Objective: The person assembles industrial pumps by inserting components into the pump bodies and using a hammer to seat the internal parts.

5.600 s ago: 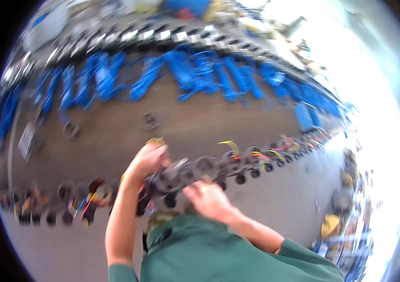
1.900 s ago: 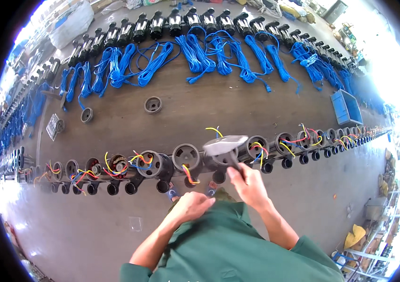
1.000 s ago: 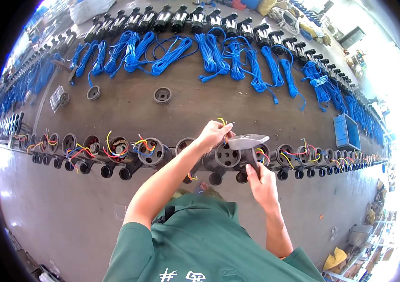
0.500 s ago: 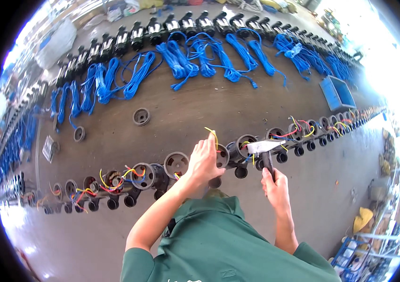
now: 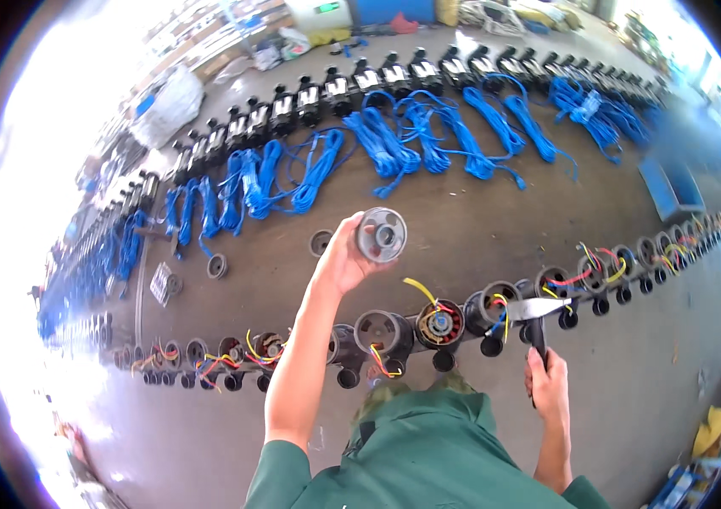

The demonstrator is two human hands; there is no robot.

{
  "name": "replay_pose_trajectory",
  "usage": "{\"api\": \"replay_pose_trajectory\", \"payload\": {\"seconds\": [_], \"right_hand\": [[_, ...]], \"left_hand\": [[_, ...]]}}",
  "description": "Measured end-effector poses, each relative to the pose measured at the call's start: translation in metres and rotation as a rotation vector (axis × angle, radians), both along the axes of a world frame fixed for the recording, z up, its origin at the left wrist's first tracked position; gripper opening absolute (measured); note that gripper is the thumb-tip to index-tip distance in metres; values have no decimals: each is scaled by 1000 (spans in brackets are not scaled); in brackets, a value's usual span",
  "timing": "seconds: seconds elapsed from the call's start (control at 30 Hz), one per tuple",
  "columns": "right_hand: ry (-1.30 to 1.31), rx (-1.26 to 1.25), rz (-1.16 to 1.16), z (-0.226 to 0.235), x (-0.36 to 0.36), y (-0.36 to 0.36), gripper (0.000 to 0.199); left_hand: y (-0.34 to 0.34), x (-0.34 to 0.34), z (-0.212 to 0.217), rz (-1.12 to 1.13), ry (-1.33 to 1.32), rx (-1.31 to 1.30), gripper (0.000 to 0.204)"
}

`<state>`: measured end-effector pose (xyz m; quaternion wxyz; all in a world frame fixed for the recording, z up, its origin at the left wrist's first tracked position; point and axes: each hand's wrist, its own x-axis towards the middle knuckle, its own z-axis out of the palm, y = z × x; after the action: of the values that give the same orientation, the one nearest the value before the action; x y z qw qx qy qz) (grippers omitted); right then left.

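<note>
My left hand grips a round dark end cover with a raised centre ring and holes, held up above the row of motors. Below and to its right stands an uncovered motor, its windings showing and a yellow wire sticking out. My right hand is closed around the black handle of a hammer, its pale metal head up beside a motor with yellow and blue wires. Left of the uncovered motor is a covered motor with coloured wires hanging out.
Across the dark surface lie bundles of blue cable before a far row of black motors. Loose round covers lie at the left. A blue bin stands at the right; a yellow bag lies at the lower right.
My left hand has lifted the end cover off its motor and up to the left, baring the windings. The hammer stays in my right hand. The whole view has shifted.
</note>
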<state>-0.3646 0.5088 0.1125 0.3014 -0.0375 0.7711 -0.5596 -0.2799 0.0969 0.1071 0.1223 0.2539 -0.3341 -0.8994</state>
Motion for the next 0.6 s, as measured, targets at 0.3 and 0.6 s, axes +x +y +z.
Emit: {"api": "replay_pose_trajectory", "payload": {"seconds": [0.3,0.6], "right_hand": [[-75,17,191,-3,17,-61,27],[71,45,269,27,74,-207,27]], "left_hand": [[1,145,1,270,-538,-980,31],[-250,311,-17,-104,-1052,-1263,45]]}}
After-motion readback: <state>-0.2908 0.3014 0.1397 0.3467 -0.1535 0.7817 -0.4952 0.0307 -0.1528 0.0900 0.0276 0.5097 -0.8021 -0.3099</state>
